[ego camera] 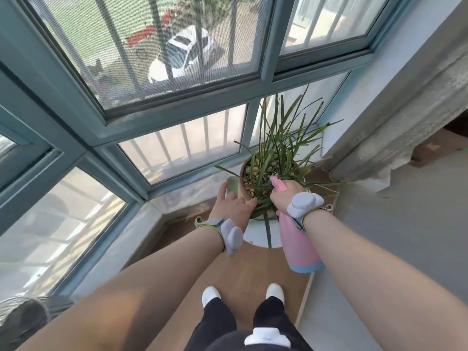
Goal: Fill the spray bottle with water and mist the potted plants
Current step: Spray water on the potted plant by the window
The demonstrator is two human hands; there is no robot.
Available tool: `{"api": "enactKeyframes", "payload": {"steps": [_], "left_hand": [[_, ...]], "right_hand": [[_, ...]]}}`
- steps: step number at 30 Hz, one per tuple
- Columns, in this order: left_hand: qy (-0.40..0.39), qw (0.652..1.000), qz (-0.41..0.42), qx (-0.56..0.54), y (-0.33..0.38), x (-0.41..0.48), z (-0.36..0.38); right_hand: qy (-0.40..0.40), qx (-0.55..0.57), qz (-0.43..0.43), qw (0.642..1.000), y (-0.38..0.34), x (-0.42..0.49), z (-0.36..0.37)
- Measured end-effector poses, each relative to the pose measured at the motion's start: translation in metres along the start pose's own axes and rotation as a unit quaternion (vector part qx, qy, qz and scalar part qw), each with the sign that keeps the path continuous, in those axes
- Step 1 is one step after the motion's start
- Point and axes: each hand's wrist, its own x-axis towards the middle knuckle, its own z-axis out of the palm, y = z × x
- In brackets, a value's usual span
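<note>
A brown pot [242, 178] with long thin green leaves [281, 145] stands on a white round stand [255, 234] in the window corner. Pebbles cover its soil. My right hand [283, 197] grips the neck of a pink spray bottle [298, 247] with a blue base, its pink nozzle [278, 184] pointing into the leaves just above the soil. My left hand [234, 206] rests on the near left rim of the pot, fingers spread and straight, touching the leaves.
Teal-framed windows [177, 117] with bars run along the left and back. A grey wall [395, 102] and a rough concrete ledge stand on the right. A low grey sill [141, 229] borders the wooden floor [243, 272]. My feet stand just behind the stand.
</note>
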Motion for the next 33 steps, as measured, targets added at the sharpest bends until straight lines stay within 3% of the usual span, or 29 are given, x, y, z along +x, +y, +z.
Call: {"api": "enactKeyframes", "payload": {"steps": [33], "left_hand": [[0.02,1.0,-0.003,-0.011,0.003,-0.008,0.031]], "right_hand": [[-0.081,-0.074,0.015,0.994,-0.01,-0.007,0.028]]}}
